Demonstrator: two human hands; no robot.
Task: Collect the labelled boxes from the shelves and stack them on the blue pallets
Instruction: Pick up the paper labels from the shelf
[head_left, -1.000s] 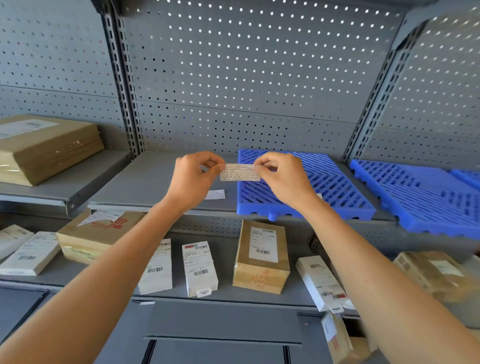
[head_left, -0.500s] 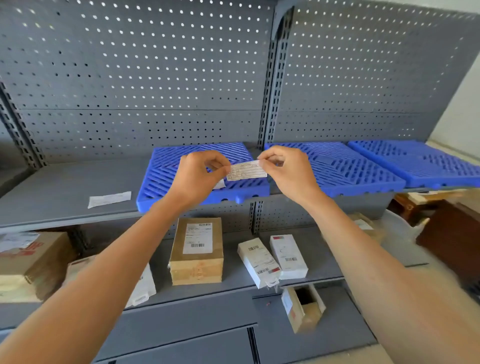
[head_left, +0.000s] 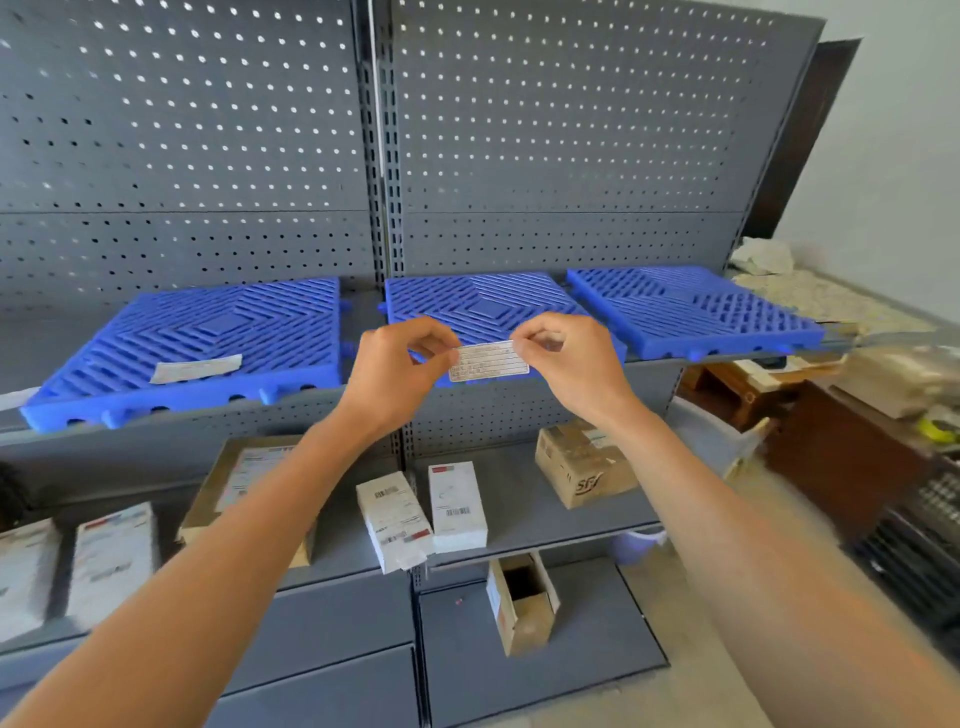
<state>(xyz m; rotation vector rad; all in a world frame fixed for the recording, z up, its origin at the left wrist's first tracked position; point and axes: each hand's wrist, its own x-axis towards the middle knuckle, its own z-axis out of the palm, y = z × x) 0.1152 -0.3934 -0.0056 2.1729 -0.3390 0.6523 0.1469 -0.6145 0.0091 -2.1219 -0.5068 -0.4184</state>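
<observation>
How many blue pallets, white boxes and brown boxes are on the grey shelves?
Blue pallets: 3
White boxes: 4
Brown boxes: 3
Total: 10

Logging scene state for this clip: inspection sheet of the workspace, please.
Surface: grey metal shelves with a perforated back panel.
Job's things: three blue pallets, left pallet, middle pallet, right pallet, no boxes on any; a paper slip lies on the left pallet. Labelled boxes on the lower shelf: two white boxes, a brown box.
Clutter: open carton on the bottom shelf.
Hands: left hand and right hand each pinch an end of one label.
Cables: nothing seen.
Surroundings: dark wooden furniture to the right, blurred.
</observation>
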